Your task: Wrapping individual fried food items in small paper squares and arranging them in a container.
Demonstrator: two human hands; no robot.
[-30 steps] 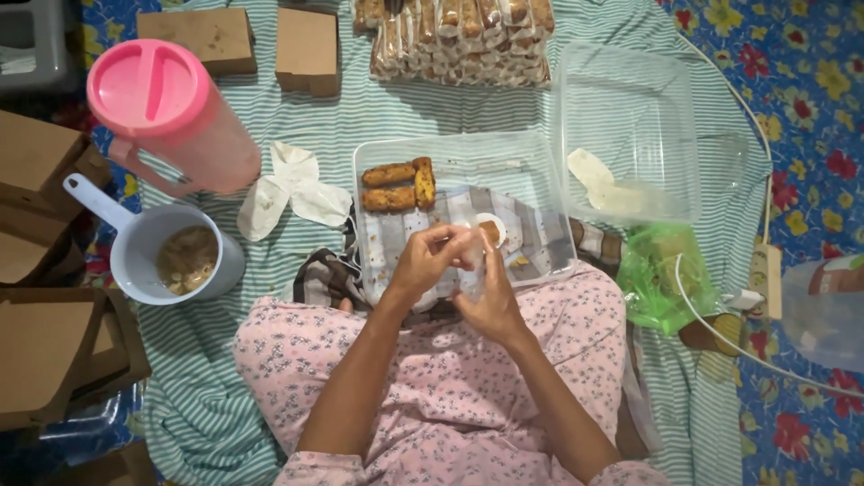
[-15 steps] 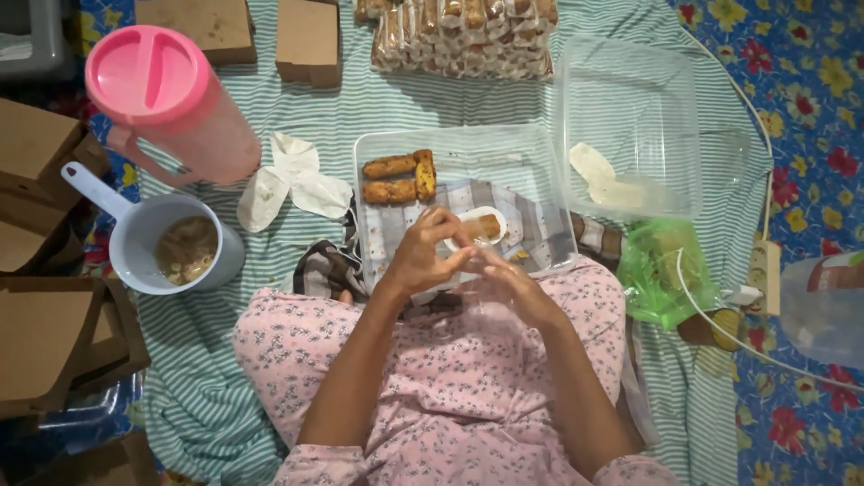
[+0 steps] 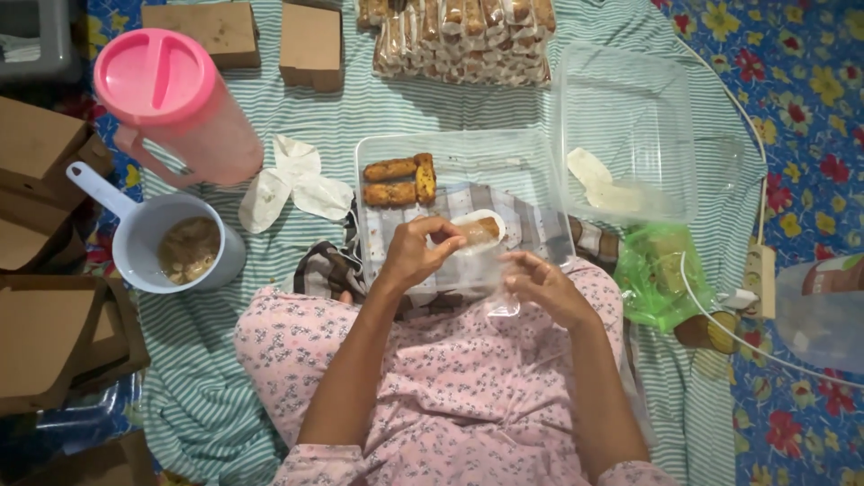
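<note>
My left hand (image 3: 412, 255) pinches a fried roll (image 3: 479, 230) that sits partly inside a clear plastic wrapper (image 3: 490, 270), just above the near edge of a clear plastic container (image 3: 450, 148). My right hand (image 3: 542, 286) grips the loose lower end of that wrapper, a little to the right of and nearer than the roll. Three more browned rolls (image 3: 396, 182) lie in the container's far left corner on a checked cloth lining.
A pile of wrapped rolls (image 3: 459, 34) lies at the far edge, with the container's clear lid (image 3: 630, 126) to the right. A pink pitcher (image 3: 171, 99), a scoop cup of brown filling (image 3: 184, 247), cardboard boxes (image 3: 54, 342) and a green bag (image 3: 661, 270) surround me.
My hands, earlier pressed together over the container, have drawn apart. The left one now holds the roll up while the right has pulled the wrapper toward me.
</note>
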